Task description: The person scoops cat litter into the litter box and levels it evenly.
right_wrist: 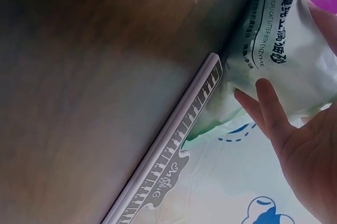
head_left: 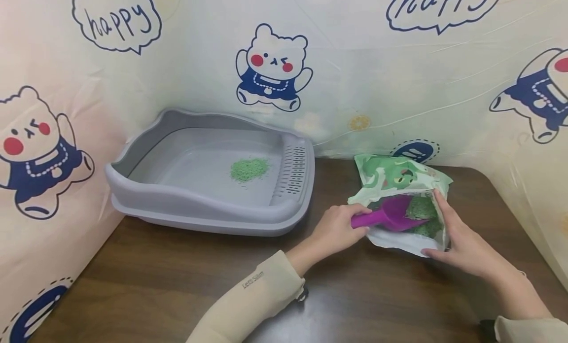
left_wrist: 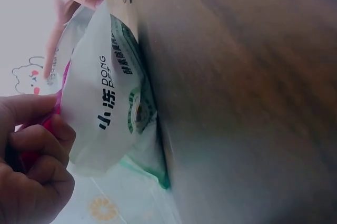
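Note:
My left hand (head_left: 339, 229) grips the handle of a purple scoop (head_left: 392, 214), its fingers curled round it. The scoop's head is inside the mouth of a green-and-white cat litter bag (head_left: 390, 173), among green pellets (head_left: 421, 215). The bag lies on its side with its mouth towards me. My right hand (head_left: 466, 244) steadies the right side of the mouth, thumb at the lower rim and a straight finger at the upper. In the right wrist view, other fingers (right_wrist: 274, 105) of that hand extend along the bag's outside.
A grey litter box (head_left: 213, 224) stands left on the brown table (head_left: 177, 279), with a small pile of green pellets (head_left: 249, 169) beside its slotted end. A long strip with a piano-key pattern (right_wrist: 174, 153) lies near the bag. A printed curtain (head_left: 341, 62) hangs behind.

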`<action>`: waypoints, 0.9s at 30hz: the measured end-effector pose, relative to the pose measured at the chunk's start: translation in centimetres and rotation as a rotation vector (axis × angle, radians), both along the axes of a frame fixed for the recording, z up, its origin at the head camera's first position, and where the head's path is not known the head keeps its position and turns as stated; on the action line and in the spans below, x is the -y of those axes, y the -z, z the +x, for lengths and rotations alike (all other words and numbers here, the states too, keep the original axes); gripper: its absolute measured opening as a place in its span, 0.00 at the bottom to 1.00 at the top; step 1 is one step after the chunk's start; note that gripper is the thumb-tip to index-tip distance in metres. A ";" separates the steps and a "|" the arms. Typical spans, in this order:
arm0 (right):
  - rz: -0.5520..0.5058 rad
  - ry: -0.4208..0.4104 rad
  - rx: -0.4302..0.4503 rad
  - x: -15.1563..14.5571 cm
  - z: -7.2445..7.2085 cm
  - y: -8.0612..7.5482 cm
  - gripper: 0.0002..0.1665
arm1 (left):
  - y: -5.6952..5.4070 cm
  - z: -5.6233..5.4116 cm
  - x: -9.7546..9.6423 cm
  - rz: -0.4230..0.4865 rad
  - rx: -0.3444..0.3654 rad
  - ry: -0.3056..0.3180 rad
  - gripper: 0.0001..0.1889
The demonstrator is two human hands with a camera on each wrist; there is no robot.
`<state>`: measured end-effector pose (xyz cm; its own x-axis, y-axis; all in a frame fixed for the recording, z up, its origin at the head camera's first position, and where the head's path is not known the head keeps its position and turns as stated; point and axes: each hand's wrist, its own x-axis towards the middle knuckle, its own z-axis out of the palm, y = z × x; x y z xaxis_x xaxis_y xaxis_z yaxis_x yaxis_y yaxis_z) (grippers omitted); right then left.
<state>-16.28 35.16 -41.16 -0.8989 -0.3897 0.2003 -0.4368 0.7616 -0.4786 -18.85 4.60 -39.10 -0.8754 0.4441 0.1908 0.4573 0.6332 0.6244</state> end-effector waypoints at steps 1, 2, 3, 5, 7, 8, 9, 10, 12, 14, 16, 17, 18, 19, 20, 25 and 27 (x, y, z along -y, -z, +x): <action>-0.004 0.000 0.005 0.0 0.0 0.0 0.82 | -0.1 0.1 0.1 0.001 0.001 -0.001 0.19; -0.006 -0.001 0.009 0.0 0.0 -0.1 0.81 | -0.1 0.2 0.3 0.004 0.002 0.000 0.19; -0.009 -0.003 0.013 -0.1 0.0 -0.1 0.81 | -0.2 0.3 0.5 0.011 0.007 0.001 0.19; -0.017 -0.010 0.016 -0.1 0.0 -0.2 0.81 | -0.3 0.5 0.8 0.032 0.020 0.002 0.19; -0.025 -0.018 0.011 -0.1 0.0 -0.2 0.81 | -0.4 0.7 1.1 0.046 0.032 0.001 0.19; -0.029 -0.024 0.005 -0.1 -0.1 -0.2 0.81 | -0.4 0.7 1.3 0.059 0.042 0.001 0.19; -0.031 -0.027 0.002 -0.1 -0.1 -0.2 0.81 | -0.4 0.8 1.5 0.069 0.050 0.002 0.19; -0.033 -0.030 -0.004 -0.1 -0.1 -0.1 0.81 | -0.4 0.8 1.7 0.078 0.054 0.002 0.19; -0.036 -0.034 -0.013 -0.1 -0.1 -0.1 0.81 | -0.4 0.9 2.0 0.095 0.064 0.001 0.19; -0.038 -0.034 -0.013 -0.1 -0.1 -0.1 0.81 | -0.3 0.9 2.3 0.118 0.077 -0.001 0.18; -0.038 -0.034 -0.010 -0.1 -0.1 -0.1 0.82 | -0.2 0.9 2.6 0.142 0.087 0.001 0.18; -0.038 -0.034 -0.009 -0.1 -0.1 -0.1 0.82 | -0.1 0.9 2.7 0.159 0.096 0.001 0.18; -0.040 -0.034 -0.005 -0.2 -0.1 -0.1 0.82 | -0.1 0.9 2.8 0.175 0.106 0.001 0.18; -0.042 -0.035 0.000 -0.2 -0.2 -0.2 0.82 | -0.1 0.8 2.8 0.190 0.114 0.003 0.18; -0.043 -0.034 0.002 -0.2 -0.2 -0.2 0.82 | -0.2 0.8 2.9 0.201 0.121 0.003 0.18; -0.059 -0.035 0.028 -0.1 -0.1 -0.3 0.83 | -0.4 0.6 3.2 0.212 0.151 0.003 0.18; -0.063 -0.035 0.038 -0.1 -0.1 -0.3 0.83 | -0.5 0.6 3.3 0.204 0.150 0.012 0.18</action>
